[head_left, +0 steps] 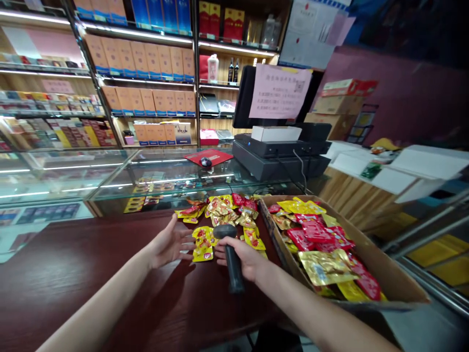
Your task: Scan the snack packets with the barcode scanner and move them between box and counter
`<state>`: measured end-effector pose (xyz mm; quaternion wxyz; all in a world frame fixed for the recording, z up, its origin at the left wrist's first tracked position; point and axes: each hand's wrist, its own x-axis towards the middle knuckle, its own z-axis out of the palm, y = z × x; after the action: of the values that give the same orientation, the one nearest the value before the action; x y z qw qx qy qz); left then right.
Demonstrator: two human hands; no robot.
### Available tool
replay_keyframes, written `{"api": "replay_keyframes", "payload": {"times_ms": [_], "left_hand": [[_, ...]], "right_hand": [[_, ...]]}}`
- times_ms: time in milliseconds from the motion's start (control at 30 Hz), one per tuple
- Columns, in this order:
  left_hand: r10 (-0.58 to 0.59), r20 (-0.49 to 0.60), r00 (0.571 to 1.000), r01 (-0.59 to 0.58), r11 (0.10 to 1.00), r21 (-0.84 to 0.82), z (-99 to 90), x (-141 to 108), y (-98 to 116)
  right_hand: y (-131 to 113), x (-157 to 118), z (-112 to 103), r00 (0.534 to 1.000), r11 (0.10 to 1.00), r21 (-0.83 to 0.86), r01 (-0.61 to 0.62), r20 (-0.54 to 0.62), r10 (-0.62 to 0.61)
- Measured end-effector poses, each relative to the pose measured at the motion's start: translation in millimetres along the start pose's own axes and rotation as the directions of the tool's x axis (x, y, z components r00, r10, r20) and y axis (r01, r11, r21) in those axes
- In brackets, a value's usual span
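My right hand (238,256) is wrapped round the handle of a black barcode scanner (233,274), its head tilted over the snack packets. To the left, my left hand (171,244) is spread with its fingers apart, close beside a yellow snack packet (202,244) on the dark red-brown table (110,274). Whether the fingertips touch that packet I cannot tell. Behind the scanner lies a pile of gold snack packets (221,210), with red packets (245,201) at its back. Another yellow packet (254,238) rests just right of the scanner head.
An open cardboard box (399,283) of red, gold and yellow packets stands at the right. Beyond the table is a glass display counter (120,188), bearing a mouse (205,162) on a red mat (222,155) and a cash register (278,156). Stocked shelves (146,80) line the back.
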<state>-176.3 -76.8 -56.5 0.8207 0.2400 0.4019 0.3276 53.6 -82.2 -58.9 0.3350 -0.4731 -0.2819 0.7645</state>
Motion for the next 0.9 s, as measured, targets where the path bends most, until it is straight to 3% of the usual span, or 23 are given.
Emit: {"api": "replay_keyframes", "payload": {"times_ms": [100, 233, 400, 533, 700, 900], "left_hand": [[0.007, -0.033, 0.999, -0.007, 1.000, -0.025, -1.3, 6, -7], [0.011, -0.044, 0.999, -0.014, 0.998, -0.057, 0.9, 13, -11], [0.050, 0.044, 0.998, -0.050, 0.999, -0.016, 12.5, 34, -13], [0.175, 0.044, 0.984, -0.178, 0.982, 0.069, 17.9, 64, -16], [0.257, 0.024, 0.966, -0.258, 0.961, 0.104, 11.2, 93, -14], [0.388, -0.054, 0.920, -0.387, 0.921, 0.030, -2.7, 96, -4]], "right_hand": [[5, 11, 5, 0.992, 0.991, 0.059, -0.119, -0.036, 0.121], [9, 19, 9, 0.992, 0.992, 0.088, -0.091, -0.083, 0.099], [9, 21, 14, 0.983, 0.996, 0.042, 0.076, -0.170, -0.068], [6, 21, 16, 0.963, 0.975, -0.013, 0.221, -0.154, -0.221], [-2, 26, 9, 0.955, 0.961, 0.085, 0.262, -0.170, -0.245], [2, 22, 8, 0.955, 0.952, 0.089, 0.293, -0.082, -0.286]]}}
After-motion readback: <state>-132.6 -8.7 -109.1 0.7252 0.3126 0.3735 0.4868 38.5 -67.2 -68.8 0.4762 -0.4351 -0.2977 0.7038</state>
